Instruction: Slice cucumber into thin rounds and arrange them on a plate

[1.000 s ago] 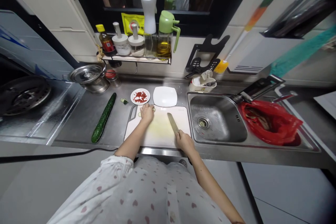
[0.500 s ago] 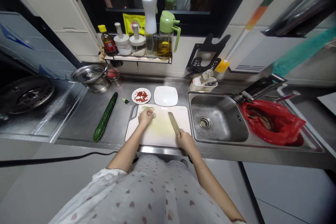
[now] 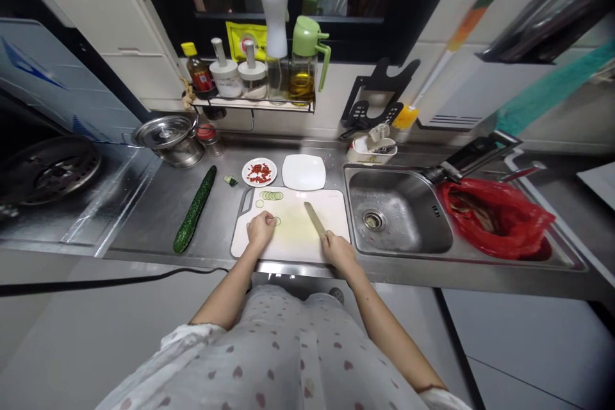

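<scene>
In the head view, my left hand (image 3: 261, 229) is over the left half of a white cutting board (image 3: 295, 248), its fingers pinched at the edge of a thin cucumber slice (image 3: 277, 221). My right hand (image 3: 339, 252) grips a kitchen knife (image 3: 314, 218) by the handle, the blade pointing away and to the left above the board. Near the board's far left edge lies an overlapping row of cucumber slices (image 3: 271, 195), with a single slice (image 3: 260, 204) just below it. A whole cucumber (image 3: 195, 210) rests on the steel counter to the left.
Beyond the board stand a plate of chopped red pieces (image 3: 259, 172) and a white square plate (image 3: 303, 172). Cucumber end pieces (image 3: 231, 180) lie left of them. A sink (image 3: 401, 211) adjoins on the right, then a red plastic bag (image 3: 497, 218). A lidded pot (image 3: 168, 139) sits back left.
My left hand has drawn back toward me from the slices, the pinched slice moving with it, uncovering the row and the single slice. My right hand and the knife have barely moved.
</scene>
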Available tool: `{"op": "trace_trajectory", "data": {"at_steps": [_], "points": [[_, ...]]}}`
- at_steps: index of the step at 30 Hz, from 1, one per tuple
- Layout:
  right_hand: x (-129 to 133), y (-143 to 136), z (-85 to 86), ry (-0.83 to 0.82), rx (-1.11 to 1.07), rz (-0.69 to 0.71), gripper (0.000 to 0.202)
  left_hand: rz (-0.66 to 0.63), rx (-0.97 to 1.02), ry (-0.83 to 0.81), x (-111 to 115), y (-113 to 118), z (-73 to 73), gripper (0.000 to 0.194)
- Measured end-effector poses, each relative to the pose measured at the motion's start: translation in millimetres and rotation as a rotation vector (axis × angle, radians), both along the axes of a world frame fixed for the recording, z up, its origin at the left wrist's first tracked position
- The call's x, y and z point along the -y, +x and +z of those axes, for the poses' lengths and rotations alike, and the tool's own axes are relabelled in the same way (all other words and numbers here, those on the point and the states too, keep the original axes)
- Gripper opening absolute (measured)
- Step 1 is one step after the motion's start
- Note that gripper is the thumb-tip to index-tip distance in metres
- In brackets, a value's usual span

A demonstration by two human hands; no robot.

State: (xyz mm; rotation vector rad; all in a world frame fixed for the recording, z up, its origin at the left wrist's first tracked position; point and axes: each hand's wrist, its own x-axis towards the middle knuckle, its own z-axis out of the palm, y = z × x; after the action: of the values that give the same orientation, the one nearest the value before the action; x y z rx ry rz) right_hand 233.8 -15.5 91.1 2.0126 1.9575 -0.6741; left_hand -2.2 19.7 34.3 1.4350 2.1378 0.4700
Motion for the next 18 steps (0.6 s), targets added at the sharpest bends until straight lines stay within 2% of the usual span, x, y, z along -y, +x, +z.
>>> {"op": "trace_trajectory", "data": {"at_steps": [5,10,18], "points": [[15.6,-16.6,7.8,-0.004,-0.036,0.117,0.037,0.05,0.069,0.014,-4.8,-9.8,-9.4,0.015],[28.7,-33.2,9.4,-0.022,-0.05,0.237,0.033,0.045,0.047,-0.008,-8.5,-12.0,-10.3,0.015],[28.8,-38.2,5.6,-0.026,-0.036,0.276,0.031,0.035,0.013,-0.053,-9.5,-13.0,-7.8,0.013]]}}
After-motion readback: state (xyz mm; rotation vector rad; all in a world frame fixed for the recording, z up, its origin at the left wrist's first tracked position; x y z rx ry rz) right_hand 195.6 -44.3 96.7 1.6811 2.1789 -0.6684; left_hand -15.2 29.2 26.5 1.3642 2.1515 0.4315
